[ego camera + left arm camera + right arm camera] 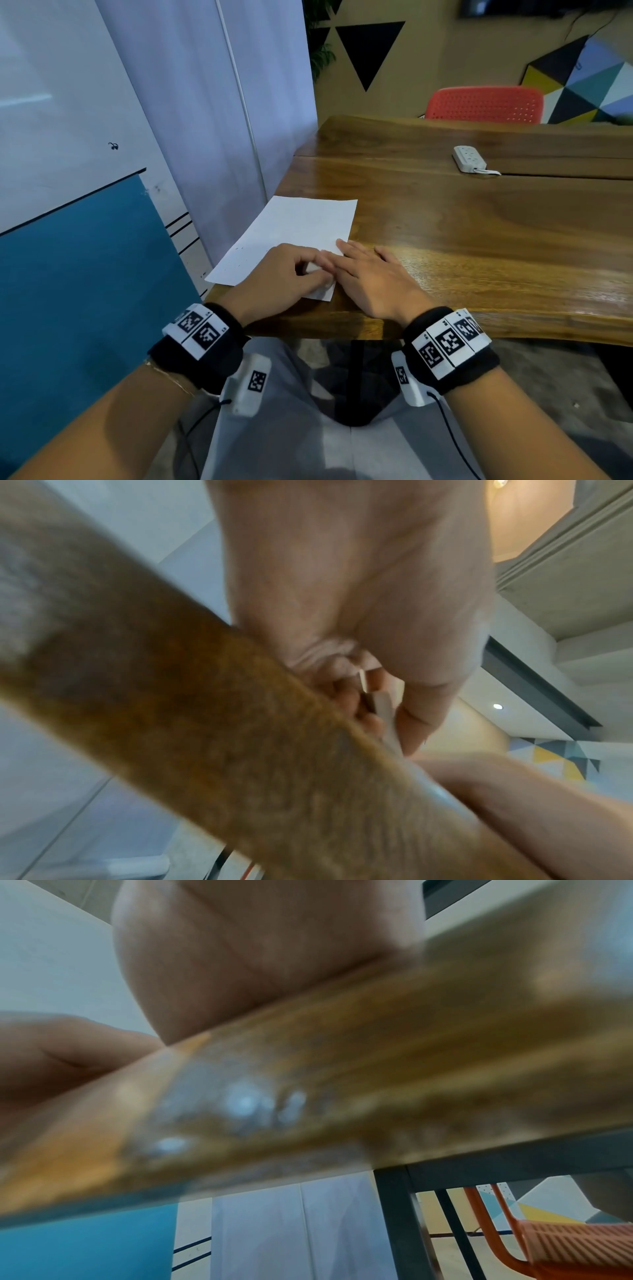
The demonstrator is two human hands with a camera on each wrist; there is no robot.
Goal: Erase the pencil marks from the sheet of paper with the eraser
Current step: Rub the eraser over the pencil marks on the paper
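Head view shows one white eraser (313,268), only a small pale block of it visible, pinched between the thumb and curled fingers of the left hand (284,277) and pressed down on one sheet of paper (301,226). From the left wrist view the eraser (383,704) appears as a thin white slab held between the thumb and the fingertips (346,696), with the blurred counter edge (205,723) crossing in front. The sheet is white and lies flat near the counter's (479,240) left corner, its long side running from 7 o'clock toward 1 o'clock; faint grey specks show on its lower left part, and any pencil marks are too faint to make out. The eraser sits on the near right part of the sheet, at 5 o'clock from the sheet's middle. One right hand (373,277) lies flat with straight fingers, palm down, holding nothing, its fingertips on the right edge of the sheet and touching the left hand at about 3 o'clock of the eraser. The right wrist view shows only the heel of the right hand (267,947) on the blurred counter edge. Both wrists carry black bands with printed markers. Farther off at 1 o'clock one white power strip (469,158) lies on the counter, and one red chair (484,104) stands behind the far edge.
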